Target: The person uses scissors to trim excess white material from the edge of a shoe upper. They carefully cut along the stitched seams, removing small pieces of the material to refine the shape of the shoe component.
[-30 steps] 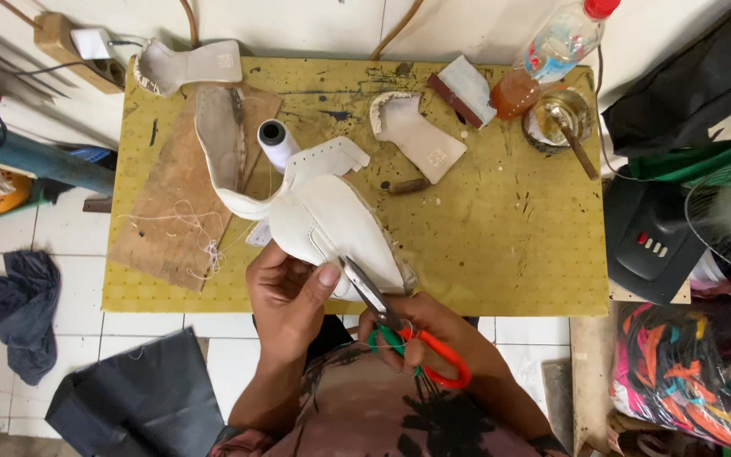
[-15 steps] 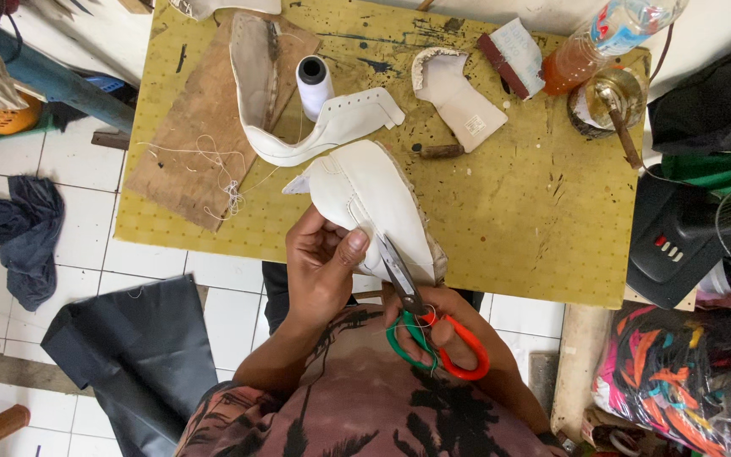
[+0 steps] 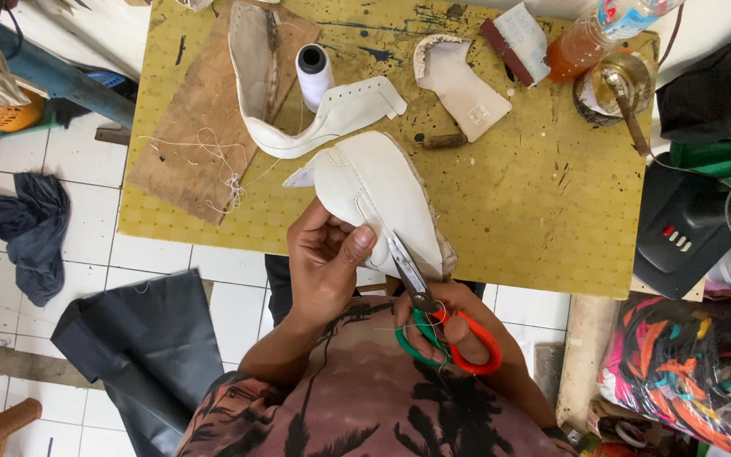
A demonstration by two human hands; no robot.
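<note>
White shoe upper held over near edge of yellow counter, toe end toward worker. Left hand pinches upper at lower edge, thumb on top. Right hand closed through red and green handles of scissors, blades at upper's lower rim. For clean trimming: keep edge taut, cut in short snips close to stitch line, fingers clear of blades.

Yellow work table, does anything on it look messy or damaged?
Yes. The yellow table is scuffed and stained with dark smears near its far edge. Loose thread lies tangled over the brown board. The white shoe upper in the left hand looks undamaged.
</note>
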